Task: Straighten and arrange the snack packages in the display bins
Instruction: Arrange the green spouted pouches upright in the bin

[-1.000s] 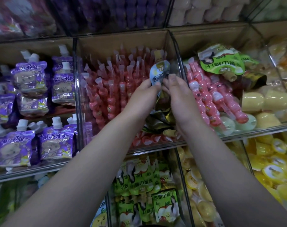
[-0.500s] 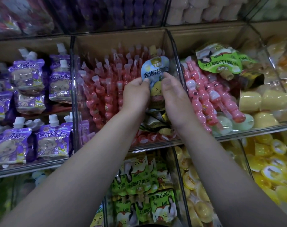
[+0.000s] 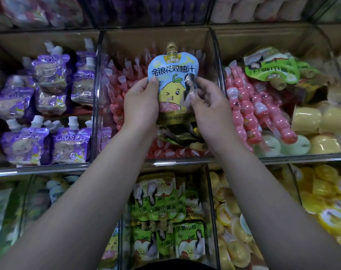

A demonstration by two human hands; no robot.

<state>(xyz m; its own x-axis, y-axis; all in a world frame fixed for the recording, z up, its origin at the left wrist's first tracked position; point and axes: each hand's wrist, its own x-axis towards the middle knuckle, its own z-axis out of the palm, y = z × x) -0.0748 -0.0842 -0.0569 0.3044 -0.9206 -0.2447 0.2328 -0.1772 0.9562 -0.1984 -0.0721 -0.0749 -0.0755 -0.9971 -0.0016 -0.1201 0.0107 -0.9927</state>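
Purple pouches (image 3: pixel 49 78) are stocked in the left bin. Over the middle bin (image 3: pixel 146 38), in front of pink tube snacks (image 3: pixel 121 90), a blue-yellow spout pouch (image 3: pixel 173 75) is held upright with its long axis near-to-far and its spout at the far end. Its left edge is pinched by the left hand (image 3: pixel 142 106) and its right edge by the right hand (image 3: pixel 208 108), both equally near; crumpled pouches (image 3: pixel 177 133) lie just below, the likely set-down spot.

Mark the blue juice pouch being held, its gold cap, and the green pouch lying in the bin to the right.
blue juice pouch (image 3: pixel 172 72): head view, on the printed title across its front.
gold cap (image 3: pixel 171 48): head view, on the cap's side.
green pouch (image 3: pixel 271 69): head view, on its printed front.
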